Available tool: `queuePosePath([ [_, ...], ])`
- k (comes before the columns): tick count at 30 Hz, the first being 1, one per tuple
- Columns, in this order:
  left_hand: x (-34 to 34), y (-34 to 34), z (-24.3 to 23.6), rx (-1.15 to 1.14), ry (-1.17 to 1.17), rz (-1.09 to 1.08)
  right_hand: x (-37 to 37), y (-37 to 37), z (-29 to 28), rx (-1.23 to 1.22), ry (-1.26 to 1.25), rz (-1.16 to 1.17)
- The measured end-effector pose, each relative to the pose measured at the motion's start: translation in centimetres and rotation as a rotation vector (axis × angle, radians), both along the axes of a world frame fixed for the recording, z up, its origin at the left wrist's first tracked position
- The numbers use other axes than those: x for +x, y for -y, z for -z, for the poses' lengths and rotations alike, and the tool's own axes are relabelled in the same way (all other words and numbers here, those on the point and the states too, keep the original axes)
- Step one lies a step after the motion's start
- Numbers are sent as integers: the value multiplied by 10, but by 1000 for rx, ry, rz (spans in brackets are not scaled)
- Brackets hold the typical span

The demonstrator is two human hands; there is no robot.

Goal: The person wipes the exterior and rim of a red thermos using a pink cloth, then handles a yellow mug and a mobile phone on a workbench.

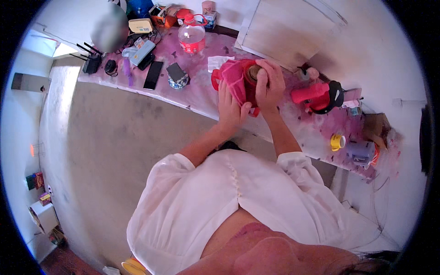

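Note:
Over the table's front edge, both my hands are on a dark red item with a round brownish end. My right hand curls around it from the right, its fingers close to that end. A bright pink cloth lies over its left side. My left hand presses against the cloth from below, fingers together and thumb toward the item. More red shows at the lower and left edges, partly covered by cloth and hands, so the item's full shape cannot be made out. Just behind sits a white folded tissue.
The long table has a pink patterned cover. To the right stand a red and black kettle-like appliance, a yellow mug and a grey container. To the left are a large clear bottle, a black phone and a router.

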State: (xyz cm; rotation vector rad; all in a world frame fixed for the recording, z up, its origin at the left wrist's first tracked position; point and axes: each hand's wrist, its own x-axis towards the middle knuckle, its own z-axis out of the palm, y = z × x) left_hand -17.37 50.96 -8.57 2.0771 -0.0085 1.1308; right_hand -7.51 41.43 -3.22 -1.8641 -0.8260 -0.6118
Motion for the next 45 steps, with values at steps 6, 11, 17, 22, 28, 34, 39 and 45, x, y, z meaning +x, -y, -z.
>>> queuePosePath([
  [6, 11, -21, -12, -108, -52, 22, -3, -5, -2, 43, -5, -35],
  [11, 26, -51, -31, -132, -273, 218, 0, -4, -1, 119, 46, -56],
  [17, -35, 11, 37, -534, -203, 98, -2, -4, -9, 103, 37, -57],
  [22, -67, 27, -8, -1499, -94, 83, -8, 21, -18, 107, 76, -47],
  [28, -73, 57, -72, -1029, -342, 332, -70, 131, 47, 475, -1190, -398],
  [34, -51, 113, -46, 355, -362, 871, -100, 173, 34, 1170, -1807, -651],
  [39, -50, 49, -79, -217, -253, 348, -73, 192, 18, 1352, -1480, -693],
  [45, 18, -62, -38, 39, -123, 79, -35, 106, 84, 744, -961, -472],
])
